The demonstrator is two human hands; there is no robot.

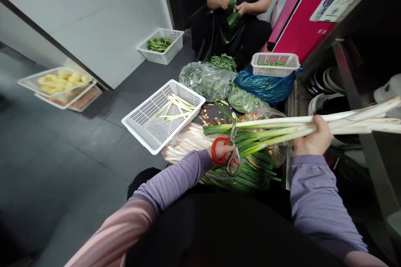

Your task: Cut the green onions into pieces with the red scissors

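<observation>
My left hand (223,153) is closed on a pair of scissors (233,133), metal with one red handle loop. Their blades point away from me, at the green leaf ends of a bunch of large scallions. My right hand (315,137) grips these scallions (277,123) around their pale stalks, and the white ends stretch off to the right edge. Beneath the scissors lies a heap of green scallion leaves (250,175). A bag of white scallion stalks (181,142) sits just left of it. Beyond that, a white perforated basket (140,127) holds several cut stalks (177,108).
Across from me a seated person handles green leaves (233,18). Between us are bagged greens (206,79), a blue bag (266,85) with a small basket (275,71) on it, and trimmings (216,117). Further left stand baskets of greens (172,52) and peeled yellow vegetables (64,81). A metal shelf (363,104) borders my right.
</observation>
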